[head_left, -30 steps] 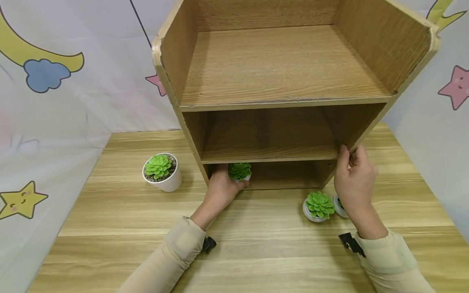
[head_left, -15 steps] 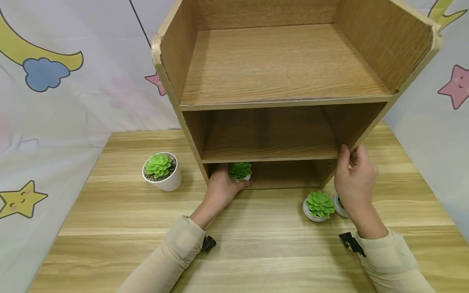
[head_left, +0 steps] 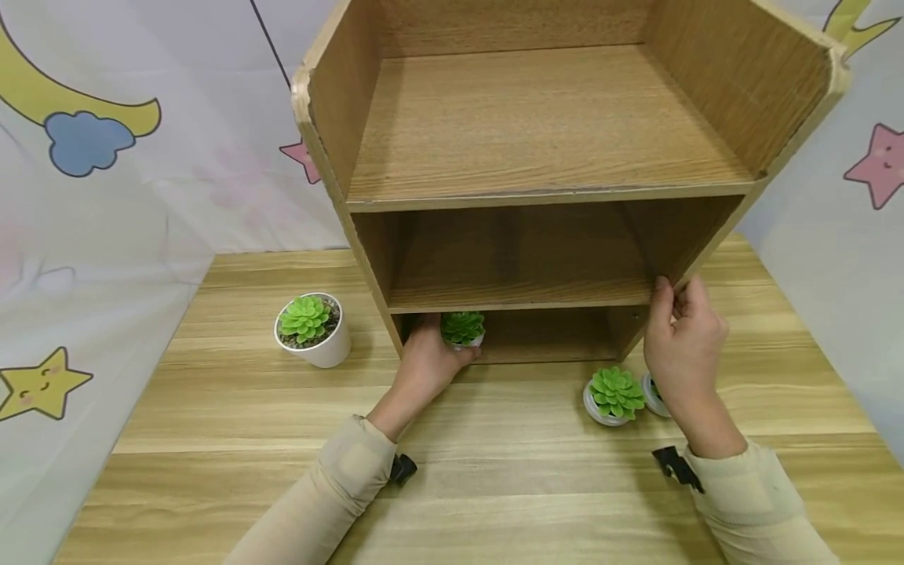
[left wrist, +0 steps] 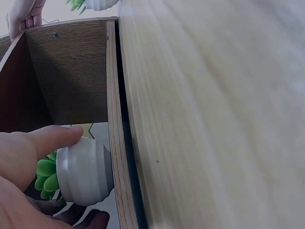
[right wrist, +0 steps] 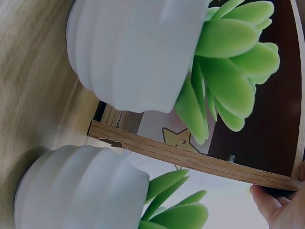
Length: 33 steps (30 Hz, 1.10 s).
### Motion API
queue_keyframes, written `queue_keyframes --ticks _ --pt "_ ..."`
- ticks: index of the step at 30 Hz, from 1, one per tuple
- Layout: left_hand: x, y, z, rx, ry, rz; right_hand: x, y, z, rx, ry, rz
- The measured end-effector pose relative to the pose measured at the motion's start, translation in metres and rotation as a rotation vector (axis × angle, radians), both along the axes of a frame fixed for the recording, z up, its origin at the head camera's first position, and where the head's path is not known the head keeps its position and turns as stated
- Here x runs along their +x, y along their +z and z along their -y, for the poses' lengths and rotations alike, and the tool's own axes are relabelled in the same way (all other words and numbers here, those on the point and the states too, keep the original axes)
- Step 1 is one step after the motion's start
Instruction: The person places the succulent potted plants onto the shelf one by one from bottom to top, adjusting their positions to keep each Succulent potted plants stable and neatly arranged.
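Note:
My left hand (head_left: 432,355) reaches into the bottom compartment of a wooden shelf unit (head_left: 551,125). It grips a small green succulent (head_left: 463,328) in a white pot; in the left wrist view the thumb lies along the ridged pot (left wrist: 82,172), whose base is at the bottom board. Part of the fingers is hidden behind it. On the other side, my right hand (head_left: 685,345) pinches the front edge of the unit's right side panel, near the middle board. Below that hand stand two more potted succulents, one in full view (head_left: 617,395) and one partly covered by the wrist (head_left: 654,399).
Left of the unit, a larger white pot (head_left: 330,350) with a succulent stands on the wood-grain table (head_left: 494,486). A pale cloth (head_left: 233,173) printed with stars and a moon hangs behind and along both sides.

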<state>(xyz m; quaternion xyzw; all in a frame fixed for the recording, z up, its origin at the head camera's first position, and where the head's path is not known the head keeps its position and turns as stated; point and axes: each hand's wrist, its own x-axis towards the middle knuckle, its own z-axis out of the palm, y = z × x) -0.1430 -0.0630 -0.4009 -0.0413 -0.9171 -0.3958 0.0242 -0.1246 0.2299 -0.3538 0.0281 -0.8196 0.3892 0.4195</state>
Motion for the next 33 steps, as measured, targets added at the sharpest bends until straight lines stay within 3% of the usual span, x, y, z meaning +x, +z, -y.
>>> queue_keyframes --ticks 13,24,33 --pt "0.002 -0.0025 0.0028 0.061 -0.053 -0.004 -0.0004 -0.0003 0.0005 -0.002 -0.006 0.003" --pt "0.0045 -0.0001 0.0027 0.001 -0.069 -0.02 0.0001 0.0006 0.0009 0.006 -0.011 0.002" --pt "0.0077 0.0015 0.0028 0.005 -0.073 -0.034 -0.0001 0.0007 0.0008 0.006 -0.003 0.0"
